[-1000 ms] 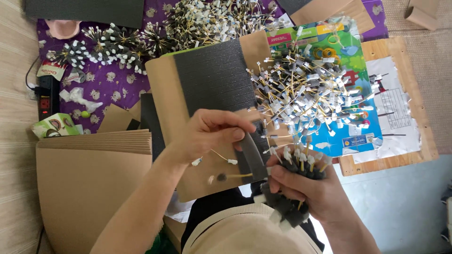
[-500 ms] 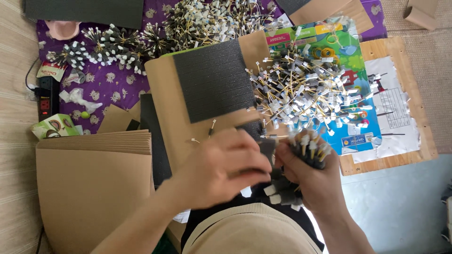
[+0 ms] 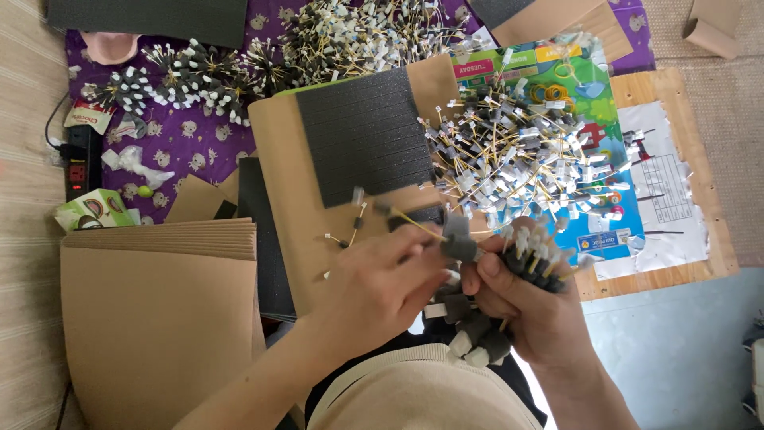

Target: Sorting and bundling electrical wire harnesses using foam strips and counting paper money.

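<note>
Grey foam-tipped stick [image 3: 456, 243] pinched by left hand [image 3: 380, 288], at 2 o'clock; right hand [image 3: 532, 306] clasps stick bundle [image 3: 532, 259].

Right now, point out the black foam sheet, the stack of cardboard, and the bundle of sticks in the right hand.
black foam sheet [image 3: 362, 135], head view, middle of its ribbed face
stack of cardboard [image 3: 159, 318], head view, flat top sheet
bundle of sticks [image 3: 532, 256], head view, dark foam tips above the right hand [image 3: 529, 310]
</note>
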